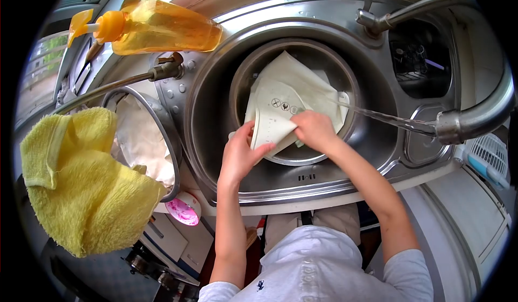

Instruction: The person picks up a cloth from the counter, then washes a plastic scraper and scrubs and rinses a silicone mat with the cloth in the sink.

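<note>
A cream flexible sheet [294, 81] with small printed round symbols and tick marks lies folded in a round metal basin [347, 70] inside the sink. My left hand [241, 152] grips its near left edge, thumb in front, with some fingers hidden behind. Close by, my right hand [315, 130] pinches the turned-over flap. Water from the curved faucet [449, 128] runs across onto the sheet's right side. What lies under the sheet is mostly hidden.
The steel sink [377, 124] surrounds the basin. At left are a yellow towel [91, 189] over a metal bar, a metal pot [170, 135] with pale cloth inside, and a pink-and-white bowl [184, 209]. An orange pump bottle [167, 27] stands at the back left.
</note>
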`<act>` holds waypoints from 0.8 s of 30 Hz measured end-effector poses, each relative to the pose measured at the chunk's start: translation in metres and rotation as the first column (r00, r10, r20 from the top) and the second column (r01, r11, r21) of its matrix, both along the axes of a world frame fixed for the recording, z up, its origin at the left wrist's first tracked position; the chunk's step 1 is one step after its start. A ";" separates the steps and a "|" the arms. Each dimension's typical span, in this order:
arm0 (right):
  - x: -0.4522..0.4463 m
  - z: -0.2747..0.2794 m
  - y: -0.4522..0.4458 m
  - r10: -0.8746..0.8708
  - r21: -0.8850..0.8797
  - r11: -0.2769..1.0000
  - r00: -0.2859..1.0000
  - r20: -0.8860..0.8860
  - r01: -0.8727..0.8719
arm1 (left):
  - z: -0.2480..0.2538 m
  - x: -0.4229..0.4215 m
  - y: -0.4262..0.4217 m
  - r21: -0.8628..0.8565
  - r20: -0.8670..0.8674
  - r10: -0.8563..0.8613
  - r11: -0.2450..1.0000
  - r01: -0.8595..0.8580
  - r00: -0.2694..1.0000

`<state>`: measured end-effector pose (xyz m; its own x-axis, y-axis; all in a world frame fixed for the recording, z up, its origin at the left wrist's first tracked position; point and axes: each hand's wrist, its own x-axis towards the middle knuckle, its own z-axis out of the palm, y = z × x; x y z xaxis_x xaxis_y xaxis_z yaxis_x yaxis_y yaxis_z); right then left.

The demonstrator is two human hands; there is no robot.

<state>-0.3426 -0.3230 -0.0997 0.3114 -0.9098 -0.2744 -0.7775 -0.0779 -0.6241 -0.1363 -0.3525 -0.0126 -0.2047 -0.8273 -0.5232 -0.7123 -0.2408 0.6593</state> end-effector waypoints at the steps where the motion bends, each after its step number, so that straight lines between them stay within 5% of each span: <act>1: -0.005 0.005 -0.005 -0.100 0.034 0.994 0.995 0.021 0.099 | 0.009 0.002 0.005 -0.008 0.129 -0.116 0.993 0.118 0.985; 4: -0.035 0.029 -0.024 -0.142 0.236 0.965 0.984 0.108 0.113 | 0.007 0.007 0.023 0.018 0.310 -0.214 0.976 0.219 0.927; 6: -0.048 0.042 -0.032 -0.178 0.337 0.937 0.958 0.224 0.096 | 0.001 0.009 0.027 -0.108 0.282 -0.216 0.961 0.254 0.935; 8: -0.059 0.045 -0.036 -0.217 0.426 0.903 0.916 0.338 0.057 | -0.007 0.011 0.029 -0.366 0.011 -0.145 0.920 0.139 0.989; 9: -0.069 0.043 -0.037 -0.166 0.484 0.874 0.916 0.366 -0.035 | -0.015 0.010 0.034 -0.214 -0.221 0.078 0.969 -0.126 0.972; 10: -0.071 0.050 -0.042 -0.117 0.537 0.834 0.910 0.398 -0.127 | 0.002 0.015 0.025 0.134 -0.162 0.191 0.976 -0.170 0.968; 13: -0.091 0.057 -0.046 -0.134 0.635 0.752 0.904 0.406 -0.173 | 0.007 0.003 0.006 0.113 -0.116 0.108 0.989 -0.095 0.987; 16: -0.107 0.028 -0.050 -0.264 0.651 0.753 0.863 0.431 -0.095 | -0.024 -0.017 -0.014 0.211 -0.247 0.127 0.975 -0.074 0.961; 18: -0.109 0.019 -0.050 -0.222 0.419 0.885 0.975 -0.007 0.205 | -0.057 -0.033 -0.015 0.422 -0.287 0.339 0.884 -0.199 0.896; 20: -0.107 0.020 -0.040 -0.169 0.116 0.977 0.982 -0.085 0.178 | -0.056 -0.049 -0.014 0.490 -0.295 0.446 0.830 -0.267 0.845; 22: -0.094 0.061 -0.041 -0.285 0.095 0.946 0.933 -0.220 0.311 | -0.060 -0.057 -0.008 0.557 -0.347 0.526 0.782 -0.281 0.776; 24: -0.086 0.072 -0.032 -0.409 -0.051 0.912 0.905 -0.119 0.406 | -0.078 -0.060 0.005 0.428 -0.362 0.390 0.876 -0.222 0.847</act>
